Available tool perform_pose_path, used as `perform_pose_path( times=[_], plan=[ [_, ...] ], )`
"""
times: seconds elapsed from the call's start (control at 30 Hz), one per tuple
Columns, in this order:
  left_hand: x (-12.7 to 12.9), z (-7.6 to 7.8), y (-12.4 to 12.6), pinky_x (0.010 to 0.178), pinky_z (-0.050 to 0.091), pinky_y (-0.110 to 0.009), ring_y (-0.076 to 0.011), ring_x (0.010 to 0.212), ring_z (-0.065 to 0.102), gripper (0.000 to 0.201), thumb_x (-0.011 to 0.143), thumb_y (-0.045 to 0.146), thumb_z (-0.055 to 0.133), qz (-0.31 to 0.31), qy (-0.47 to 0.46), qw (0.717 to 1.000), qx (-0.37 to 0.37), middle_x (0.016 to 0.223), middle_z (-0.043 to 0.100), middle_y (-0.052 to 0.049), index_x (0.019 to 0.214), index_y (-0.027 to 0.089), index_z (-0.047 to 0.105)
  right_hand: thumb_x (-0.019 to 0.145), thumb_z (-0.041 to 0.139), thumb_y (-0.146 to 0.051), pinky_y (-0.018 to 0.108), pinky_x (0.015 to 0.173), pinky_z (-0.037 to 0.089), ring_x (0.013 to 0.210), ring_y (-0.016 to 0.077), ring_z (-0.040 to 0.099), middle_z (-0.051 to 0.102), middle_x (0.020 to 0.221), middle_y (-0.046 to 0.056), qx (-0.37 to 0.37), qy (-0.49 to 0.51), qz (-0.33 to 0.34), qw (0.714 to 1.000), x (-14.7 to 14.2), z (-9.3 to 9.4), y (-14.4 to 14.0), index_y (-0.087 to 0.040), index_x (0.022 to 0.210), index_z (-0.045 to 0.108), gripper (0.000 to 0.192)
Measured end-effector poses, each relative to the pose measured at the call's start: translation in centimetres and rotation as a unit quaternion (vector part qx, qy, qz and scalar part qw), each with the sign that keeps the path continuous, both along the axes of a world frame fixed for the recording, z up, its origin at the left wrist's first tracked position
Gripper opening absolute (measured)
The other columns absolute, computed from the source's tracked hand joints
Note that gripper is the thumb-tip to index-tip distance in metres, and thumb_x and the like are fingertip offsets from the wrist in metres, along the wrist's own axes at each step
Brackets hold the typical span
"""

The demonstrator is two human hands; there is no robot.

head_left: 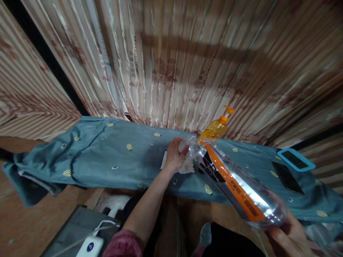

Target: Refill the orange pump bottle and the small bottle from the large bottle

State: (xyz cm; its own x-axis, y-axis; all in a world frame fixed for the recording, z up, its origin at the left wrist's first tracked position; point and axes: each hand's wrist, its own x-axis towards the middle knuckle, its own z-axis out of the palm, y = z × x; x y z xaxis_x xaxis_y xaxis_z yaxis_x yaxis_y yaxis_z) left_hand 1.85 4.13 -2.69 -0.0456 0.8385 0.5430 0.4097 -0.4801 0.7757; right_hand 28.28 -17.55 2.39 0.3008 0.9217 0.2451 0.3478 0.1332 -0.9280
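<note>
The right hand (289,232) has its grip round the base of a big clear bottle (235,185), which bears an orange, silver and black label. The bottle is held aslant above the front edge of the table (142,160), base toward the person, neck pointing forward and to the left. At the neck end is the left hand (174,157), its fingers bent in a grip on a crumpled white tissue (187,167) by the bottle's mouth; exactly where fingers, tissue and neck meet is too blurred to tell. Part of the tissue spreads out below the fingers, over the table. Just behind the neck stands a pump bottle (214,130) of yellow liquid with an orange top, its lower end partly hidden by the clear bottle. A blue-green cloth (91,157) with small yellow motifs covers the table and hangs over its left end. Toward the right end lie a dark phone (288,177) and, near it, a tablet (296,160) in a light blue frame. At the lower left, a white power bank (91,247) with a cable (98,228) rests on a grey box (71,225). A pleated, patterned curtain (171,64) hangs behind the table.
</note>
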Motion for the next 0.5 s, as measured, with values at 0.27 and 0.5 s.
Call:
perform_pose_path(
  times=[0.27, 0.5],
  plan=[
    [0.0, 0.1, 0.1, 0.09, 0.054, -0.041, -0.0266, 0.1, 0.068, 0.023, 0.093, 0.035, 0.058, 0.0, 0.007, 1.0, -0.014, 0.104, 0.07, -0.01, 0.108, 0.018, 0.063, 0.077, 0.078, -0.045, 0.026, 0.083, 0.061, 0.107, 0.0298, 0.075, 0.077, 0.123, 0.009, -0.018, 0.026, 0.021, 0.999, 0.1, -0.1, -0.1, -0.025, 0.136, 0.064, 0.064],
    [-0.1, 0.4, -0.1, 0.089, 0.054, -0.04, -0.0263, 0.1, 0.068, 0.023, 0.093, 0.035, 0.058, 0.002, 0.012, 1.0, -0.019, 0.102, 0.07, -0.009, 0.107, 0.018, 0.063, 0.078, 0.077, -0.042, 0.023, 0.091, 0.057, 0.119, 0.0285, 0.07, 0.071, 0.133, 0.009, -0.025, 0.058, 0.02, 0.998, 1.1, -1.6, -0.7, -0.024, 0.143, 0.056, 0.071]
  ],
)
